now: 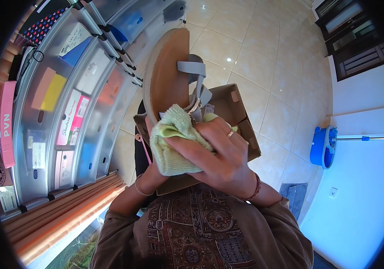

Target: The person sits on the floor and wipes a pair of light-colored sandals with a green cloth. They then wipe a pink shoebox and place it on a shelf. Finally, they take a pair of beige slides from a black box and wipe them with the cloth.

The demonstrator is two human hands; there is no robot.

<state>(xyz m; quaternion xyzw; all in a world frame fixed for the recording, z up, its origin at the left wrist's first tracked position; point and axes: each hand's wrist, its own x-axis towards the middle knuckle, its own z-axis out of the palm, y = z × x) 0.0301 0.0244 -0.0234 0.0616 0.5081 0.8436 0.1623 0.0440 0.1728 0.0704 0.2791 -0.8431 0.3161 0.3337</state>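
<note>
Here, the right hand (227, 157) clamps a pale-green cloth (170, 156) at the near end of a sandal (169, 76) jutting beyond the grip; the cloth hides whether the left hand (154, 174) is closed.

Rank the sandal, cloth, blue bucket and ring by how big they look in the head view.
1. Sandal, partly covered
2. Cloth
3. Blue bucket; it stands farther away, so its real size may rank higher
4. Ring
</note>
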